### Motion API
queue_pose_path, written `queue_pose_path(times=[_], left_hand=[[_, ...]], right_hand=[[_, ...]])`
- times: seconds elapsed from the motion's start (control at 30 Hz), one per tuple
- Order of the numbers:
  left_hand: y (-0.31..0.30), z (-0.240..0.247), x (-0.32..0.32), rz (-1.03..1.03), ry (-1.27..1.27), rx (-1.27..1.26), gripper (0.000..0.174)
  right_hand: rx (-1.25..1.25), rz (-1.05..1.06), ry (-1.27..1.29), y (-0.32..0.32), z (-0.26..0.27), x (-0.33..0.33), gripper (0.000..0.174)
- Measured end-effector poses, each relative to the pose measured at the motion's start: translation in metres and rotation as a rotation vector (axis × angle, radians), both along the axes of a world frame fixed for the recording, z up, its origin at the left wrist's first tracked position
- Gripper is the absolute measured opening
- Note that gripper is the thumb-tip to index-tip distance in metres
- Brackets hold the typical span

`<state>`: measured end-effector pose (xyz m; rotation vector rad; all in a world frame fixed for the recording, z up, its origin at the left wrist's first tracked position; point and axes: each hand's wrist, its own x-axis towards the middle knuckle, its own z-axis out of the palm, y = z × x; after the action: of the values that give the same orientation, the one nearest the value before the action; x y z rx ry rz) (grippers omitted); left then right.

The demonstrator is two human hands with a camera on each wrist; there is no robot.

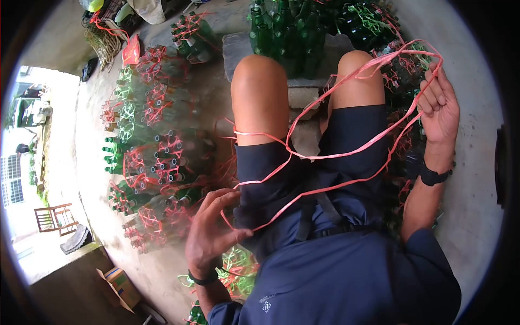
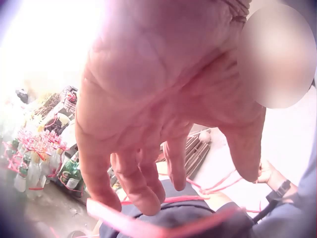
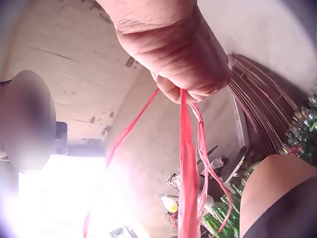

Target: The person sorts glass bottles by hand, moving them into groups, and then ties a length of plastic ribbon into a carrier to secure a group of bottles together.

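Long strands of pink plastic twine stretch across the lap in the head view, crossing near the left knee. At the right, my raised right hand grips the twine with curled fingers. Several strands hang from that fist in the right wrist view. My left hand is beside the left thigh, fingers extended and thumb apart. A strand bends close to its thumb and fingertips. From the left wrist, the palm faces the camera, and a blurred pink strand crosses just below the fingertips.
Bundles of bottles tied with pink and green twine stand on the floor at left. Green bottles stand beyond the knees, on a grey slab. More tied bottles line the right side by the wall. A cardboard box lies lower left.
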<state>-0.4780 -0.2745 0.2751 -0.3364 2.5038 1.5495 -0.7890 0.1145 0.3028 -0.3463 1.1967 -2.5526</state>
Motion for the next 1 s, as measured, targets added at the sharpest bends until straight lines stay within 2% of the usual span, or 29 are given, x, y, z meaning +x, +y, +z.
queue_pose_path(times=[0.13, 0.2, 0.23, 0.27, 0.33, 0.37, 0.4, 0.5, 0.63, 0.7, 0.73, 0.8, 0.87, 0.93, 1.0], left_hand=[[0.009, -0.003, -0.021, -0.003, 0.157, 0.007, 0.070], [0.031, -0.008, -0.037, 0.128, 0.193, -0.118, 0.056], [0.042, -0.017, -0.047, 0.130, 0.291, -0.192, 0.045], [0.050, -0.020, -0.056, 0.128, 0.294, -0.187, 0.045], [0.064, -0.024, -0.072, -0.004, 0.402, -0.610, 0.042], [0.070, -0.030, -0.077, 0.018, 0.394, -0.576, 0.033], [0.071, -0.035, -0.078, 0.014, 0.396, -0.575, 0.033], [0.075, -0.043, -0.079, -0.045, 0.475, -0.673, 0.015], [0.079, -0.040, -0.073, -0.026, 0.504, -0.560, 0.017], [0.090, -0.032, -0.070, -0.077, 0.556, -0.393, 0.020], [0.095, -0.028, -0.069, -0.073, 0.556, -0.397, 0.020], [0.103, -0.023, -0.068, -0.165, 0.597, -0.231, 0.023], [0.106, -0.021, -0.069, -0.196, 0.610, -0.234, 0.027], [0.110, -0.017, -0.070, -0.283, 0.590, -0.099, 0.032], [0.113, -0.013, -0.073, -0.327, 0.635, -0.081, 0.038]], right_hand=[[0.021, 0.034, -0.005, -0.010, 0.003, 0.008, 0.024], [0.008, 0.057, 0.017, -0.012, 0.004, 0.011, 0.022], [0.006, 0.072, 0.016, -0.014, 0.004, 0.013, 0.022], [0.004, 0.089, 0.015, -0.016, 0.006, 0.014, 0.022], [0.033, 0.034, -0.018, -0.023, 0.009, 0.018, 0.026], [0.021, 0.044, -0.013, -0.026, 0.011, 0.020, 0.026], [0.008, 0.053, -0.010, -0.027, 0.012, 0.021, 0.026], [0.015, 0.048, -0.009, -0.032, 0.017, 0.026, 0.025], [0.043, 0.028, 0.007, -0.039, 0.015, 0.028, 0.025], [-0.005, 0.094, 0.026, -0.043, 0.012, 0.028, 0.023], [-0.008, 0.098, 0.027, -0.046, 0.013, 0.029, 0.023], [0.061, 0.070, -0.011, -0.053, 0.012, 0.031, 0.024], [0.053, 0.084, -0.019, -0.057, 0.006, 0.031, 0.023], [0.090, 0.070, -0.043, -0.060, 0.001, 0.033, 0.022], [0.115, 0.087, -0.044, -0.063, -0.006, 0.035, 0.022]])
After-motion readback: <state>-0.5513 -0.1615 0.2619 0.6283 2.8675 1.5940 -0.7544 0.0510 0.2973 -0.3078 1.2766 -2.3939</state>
